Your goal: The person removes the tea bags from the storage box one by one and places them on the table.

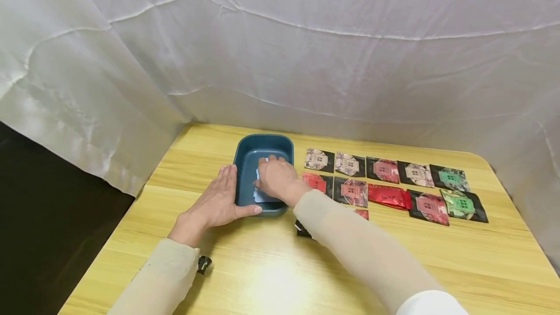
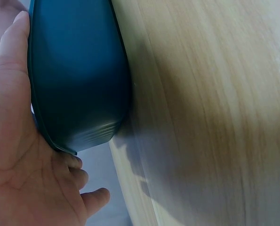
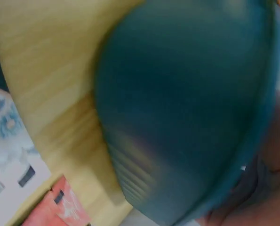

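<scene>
A dark blue plastic bin [image 1: 246,162] with rounded corners stands on the table. My left hand [image 1: 215,203] rests against its near left corner, fingers straight along the left rim and thumb along the front. In the left wrist view, the palm lies beside the bin's wall [image 2: 78,80]. My right hand [image 1: 278,179] is down inside the bin, its fingers bent over a pale blue, flat packet [image 1: 264,197]. Only the packet's left and near edges show; the hand covers the rest. The bin's outer wall [image 3: 177,99] hides most of the right hand in the right wrist view.
Right of the bin lie several printed flat sachets in rows, among them a black-and-green one [image 1: 463,205] and a shiny red one [image 1: 388,196]. My right forearm hides some nearer ones. A pale curtain [image 1: 350,77] hangs behind the wooden table [image 1: 245,266].
</scene>
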The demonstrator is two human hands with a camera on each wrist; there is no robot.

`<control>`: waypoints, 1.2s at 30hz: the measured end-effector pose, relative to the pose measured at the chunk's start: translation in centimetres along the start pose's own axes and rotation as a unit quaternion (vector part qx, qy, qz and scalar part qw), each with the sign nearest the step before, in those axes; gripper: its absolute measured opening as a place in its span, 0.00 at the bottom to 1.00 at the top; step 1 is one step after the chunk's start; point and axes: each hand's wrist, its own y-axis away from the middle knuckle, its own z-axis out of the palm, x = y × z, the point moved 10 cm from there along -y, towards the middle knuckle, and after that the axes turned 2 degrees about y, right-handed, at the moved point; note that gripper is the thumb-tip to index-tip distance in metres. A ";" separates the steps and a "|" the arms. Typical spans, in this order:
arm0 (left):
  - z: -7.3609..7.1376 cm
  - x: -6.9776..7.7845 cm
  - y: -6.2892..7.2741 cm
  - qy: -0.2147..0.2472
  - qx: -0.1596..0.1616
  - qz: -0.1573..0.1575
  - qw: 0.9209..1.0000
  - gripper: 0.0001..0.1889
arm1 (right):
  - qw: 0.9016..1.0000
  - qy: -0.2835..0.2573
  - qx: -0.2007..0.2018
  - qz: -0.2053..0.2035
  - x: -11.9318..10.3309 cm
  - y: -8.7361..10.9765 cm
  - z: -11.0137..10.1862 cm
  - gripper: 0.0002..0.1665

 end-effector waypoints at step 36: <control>0.2 -0.1 0.0 -0.001 -0.008 -0.004 1.000 0.74 | 0.993 0.003 -0.084 0.083 -0.4 -1.5 2.4 0.39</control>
